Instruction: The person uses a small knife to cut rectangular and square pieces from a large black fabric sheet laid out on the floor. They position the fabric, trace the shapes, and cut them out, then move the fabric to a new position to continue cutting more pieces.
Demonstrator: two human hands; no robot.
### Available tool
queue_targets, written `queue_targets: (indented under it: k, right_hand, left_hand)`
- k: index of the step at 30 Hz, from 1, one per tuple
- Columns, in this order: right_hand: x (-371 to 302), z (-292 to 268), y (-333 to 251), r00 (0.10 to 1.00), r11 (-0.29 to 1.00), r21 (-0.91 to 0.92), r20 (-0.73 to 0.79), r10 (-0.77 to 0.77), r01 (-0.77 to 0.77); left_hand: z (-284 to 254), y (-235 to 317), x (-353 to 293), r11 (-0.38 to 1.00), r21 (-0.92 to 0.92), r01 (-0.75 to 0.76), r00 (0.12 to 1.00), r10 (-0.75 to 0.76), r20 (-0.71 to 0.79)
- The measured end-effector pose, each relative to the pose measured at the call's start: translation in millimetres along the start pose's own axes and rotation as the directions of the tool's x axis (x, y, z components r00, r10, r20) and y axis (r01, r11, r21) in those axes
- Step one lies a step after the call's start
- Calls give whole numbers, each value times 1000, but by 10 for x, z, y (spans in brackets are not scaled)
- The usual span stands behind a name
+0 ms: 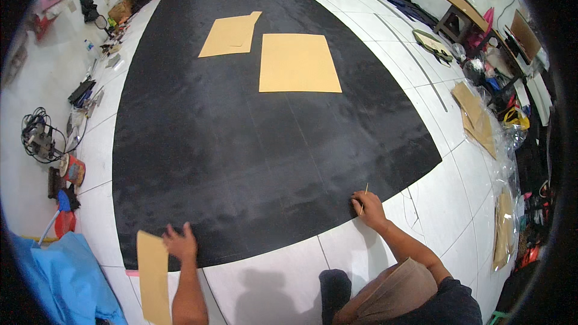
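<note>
A large black sheet of fabric [241, 162] lies spread over the tiled floor. Near its lower left corner, my left hand [182, 244] has its fingers spread, beside the edge of a long tan paper piece [153, 277]. Whether the fingertips touch that paper I cannot tell. At the lower right edge of the fabric, my right hand [370, 210] pinches a thin, light-coloured stick [364, 197], its kind too small to make out. Farther up on the fabric rest two more tan paper pieces, a notched one [227, 36] and a larger rectangular one [300, 63]. Faint straight lines run along the fabric.
A blue sheet [72, 277] bulges at the lower left. Along the left wall are coiled cables [42, 135] and a small bucket [73, 170]. On the right, clear plastic with tan paper [475, 117] and assorted clutter line the white tiles [421, 126].
</note>
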State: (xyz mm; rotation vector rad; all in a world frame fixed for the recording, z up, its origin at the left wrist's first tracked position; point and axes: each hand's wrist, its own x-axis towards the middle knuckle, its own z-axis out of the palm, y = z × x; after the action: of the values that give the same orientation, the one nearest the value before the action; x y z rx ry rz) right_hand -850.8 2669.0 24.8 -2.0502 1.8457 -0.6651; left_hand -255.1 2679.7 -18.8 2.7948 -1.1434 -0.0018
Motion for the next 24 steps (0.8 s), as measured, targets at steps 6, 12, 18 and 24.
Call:
queue_targets:
  k: [6, 12, 18, 24]
  right_hand:
    - [249, 118, -206, 1000, 989, 149, -8, -12, 13]
    - [112, 58, 24, 997, 999, -33, -74, -7, 5]
    - [138, 36, 31, 990, 986, -106, -76, 120, -128]
    - [25, -202, 1177, 572, 695, 94, -495, 654, -713]
  left_hand:
    - [-194, 1251, -205, 438, -863, -254, 822, 567, 46]
    - [-465, 922, -662, 901, -366, -234, 960, 273, 57]
    - [-252, 800, -296, 930, -136, -342, 905, 365, 218]
    - [-304, 811, -24, 790, -567, -232, 970, 234, -70]
